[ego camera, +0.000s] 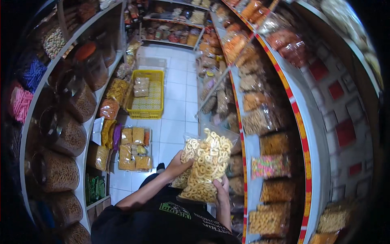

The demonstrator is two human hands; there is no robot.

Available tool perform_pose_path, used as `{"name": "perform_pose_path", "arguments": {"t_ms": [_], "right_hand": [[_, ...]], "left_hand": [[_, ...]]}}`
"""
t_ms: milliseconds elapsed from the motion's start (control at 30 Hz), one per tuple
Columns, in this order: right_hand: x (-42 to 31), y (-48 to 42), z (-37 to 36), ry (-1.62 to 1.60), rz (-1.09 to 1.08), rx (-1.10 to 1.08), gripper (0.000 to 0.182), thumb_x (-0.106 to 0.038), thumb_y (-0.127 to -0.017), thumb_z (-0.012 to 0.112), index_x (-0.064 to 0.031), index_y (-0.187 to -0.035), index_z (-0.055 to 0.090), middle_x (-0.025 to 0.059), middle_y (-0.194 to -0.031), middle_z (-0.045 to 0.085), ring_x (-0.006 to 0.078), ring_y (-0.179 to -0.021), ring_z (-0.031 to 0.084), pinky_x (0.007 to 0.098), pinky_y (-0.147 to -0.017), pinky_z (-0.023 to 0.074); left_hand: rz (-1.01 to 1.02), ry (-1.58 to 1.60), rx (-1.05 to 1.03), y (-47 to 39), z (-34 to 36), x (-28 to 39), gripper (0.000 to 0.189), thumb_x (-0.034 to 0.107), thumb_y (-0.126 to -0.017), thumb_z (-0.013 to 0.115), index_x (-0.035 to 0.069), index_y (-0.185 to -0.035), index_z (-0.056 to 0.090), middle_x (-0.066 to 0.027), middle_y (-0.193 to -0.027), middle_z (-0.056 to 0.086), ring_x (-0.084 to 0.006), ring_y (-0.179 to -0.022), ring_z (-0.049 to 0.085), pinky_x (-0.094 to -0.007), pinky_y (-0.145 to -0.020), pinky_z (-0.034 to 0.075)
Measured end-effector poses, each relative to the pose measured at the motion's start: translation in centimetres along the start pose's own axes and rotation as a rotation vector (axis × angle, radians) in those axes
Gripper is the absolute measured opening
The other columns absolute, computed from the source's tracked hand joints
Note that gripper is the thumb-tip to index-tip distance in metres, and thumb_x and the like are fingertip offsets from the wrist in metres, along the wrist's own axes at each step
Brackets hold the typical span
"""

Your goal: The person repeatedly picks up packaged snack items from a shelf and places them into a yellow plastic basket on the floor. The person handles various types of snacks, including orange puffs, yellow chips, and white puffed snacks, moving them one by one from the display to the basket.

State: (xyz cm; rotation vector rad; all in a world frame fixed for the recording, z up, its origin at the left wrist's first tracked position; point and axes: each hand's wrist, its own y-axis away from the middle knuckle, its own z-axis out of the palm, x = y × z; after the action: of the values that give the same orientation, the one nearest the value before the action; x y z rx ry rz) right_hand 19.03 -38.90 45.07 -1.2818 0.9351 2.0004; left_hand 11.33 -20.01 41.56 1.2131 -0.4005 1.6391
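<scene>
A clear plastic bag of ring-shaped snacks is in front of my body, its lower right side gripped by my right hand, with the thumb over the front. My left hand is shut on a second clear bag of pale snacks. That second bag lies to the left of the ring snacks and partly behind them. The two bags overlap. The fingers under both bags are mostly hidden.
Shelves with large snack jars line the left. Bagged snacks fill the shelves on the right. On the tiled floor stand a yellow plastic crate holding some bags and a tray of packed snacks.
</scene>
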Motion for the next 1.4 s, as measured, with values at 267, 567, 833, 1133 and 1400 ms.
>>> {"name": "perform_pose_path", "arguments": {"t_ms": [267, 567, 833, 1133, 1400], "right_hand": [[-0.7, -16.4, 4.0, -0.105, 0.154, -0.043, 0.059, -0.035, -0.084, 0.060, -0.0008, -0.130, 0.045, 0.0133, -0.125, 0.055, 0.0255, -0.111, 0.055, 0.0377, -0.096, 0.0423], [-2.6, -36.2, 7.9, -0.437, 0.275, -0.236, 0.067, -0.053, -0.090, 0.035, -0.0022, -0.134, 0.039, 0.0185, -0.121, 0.055, 0.0309, -0.104, 0.057, 0.0443, -0.087, 0.0486], [-8.6, -52.9, 13.2, -0.401, 0.335, -0.223, 0.062, -0.047, -0.088, 0.048, -0.0056, -0.132, 0.043, 0.0125, -0.125, 0.054, 0.0294, -0.107, 0.057, 0.0448, -0.090, 0.0483], [-8.1, -68.7, 22.5, -0.348, 0.387, -0.300, 0.060, -0.049, -0.088, 0.048, -0.0065, -0.131, 0.044, 0.0112, -0.120, 0.058, 0.0282, -0.101, 0.061, 0.0440, -0.088, 0.0510], [0.3, -72.9, 28.9, -0.269, 0.772, -0.460, 0.054, -0.037, -0.090, 0.051, -0.0053, -0.133, 0.041, 0.0138, -0.130, 0.051, 0.0317, -0.116, 0.052, 0.0477, -0.099, 0.0427]], "left_hand": [[0.039, 0.099, 0.158, -9.3, -6.1, 9.0, 0.056, 0.030, -0.086, 0.068, -0.003, -0.123, 0.042, -0.0118, -0.112, 0.058, -0.0155, -0.102, 0.056, -0.0296, -0.087, 0.048], [0.067, 0.235, 0.466, -18.7, -10.5, 12.2, 0.053, 0.021, -0.086, 0.066, 0.000, -0.126, 0.038, -0.0127, -0.115, 0.056, -0.0181, -0.104, 0.057, -0.0324, -0.087, 0.049], [0.171, 0.578, 0.825, -26.9, -9.2, 15.5, 0.059, 0.015, -0.086, 0.065, 0.003, -0.133, 0.033, -0.0133, -0.115, 0.056, -0.0240, -0.104, 0.058, -0.0371, -0.085, 0.053], [0.281, 0.692, 1.201, -32.6, -15.6, 14.7, 0.059, 0.004, -0.083, 0.060, 0.004, -0.133, 0.028, -0.0158, -0.118, 0.052, -0.0277, -0.103, 0.058, -0.0425, -0.084, 0.054], [0.352, 0.790, 1.204, -41.2, -28.6, 14.0, 0.055, -0.003, -0.082, 0.062, 0.003, -0.128, 0.033, -0.0135, -0.117, 0.054, -0.0236, -0.103, 0.058, -0.0385, -0.086, 0.052]]}}
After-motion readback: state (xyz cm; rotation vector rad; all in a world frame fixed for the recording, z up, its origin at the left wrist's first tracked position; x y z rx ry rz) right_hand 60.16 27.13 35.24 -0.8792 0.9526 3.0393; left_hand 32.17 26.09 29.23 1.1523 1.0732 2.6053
